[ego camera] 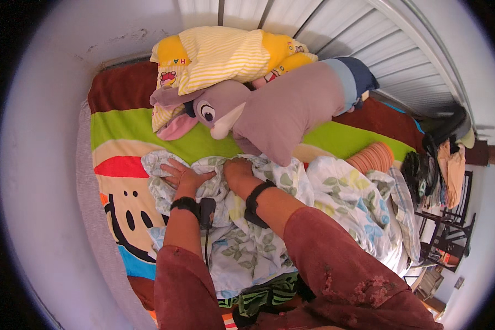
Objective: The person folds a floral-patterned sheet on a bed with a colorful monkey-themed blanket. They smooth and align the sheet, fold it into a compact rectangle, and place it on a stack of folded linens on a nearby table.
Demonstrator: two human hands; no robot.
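A rumpled white quilt or sheet [239, 251] with green leaf and blue flower prints lies bunched across the bed. My left hand [185, 175] presses flat on its upper left part, fingers apart. Close to its right, my right hand [238, 171] is bent down into the folds; its fingertips are hidden, so any grip on the cloth is not visible. Both wrists wear black straps, and a small dark device [207, 212] with a cord sits beside the left one. Beyond my hands lies a grey rabbit plush pillow [288, 107], touching the fabric's far edge.
A yellow striped pillow [222, 57] rests at the bed's head. Under everything spreads a colourful cartoon blanket [123, 161]. An orange striped cylindrical object [371, 157] and a plaid cloth [404, 218] lie right. Walls border the left; a metal panel [354, 33] stands behind. Clothes [451, 173] hang at right.
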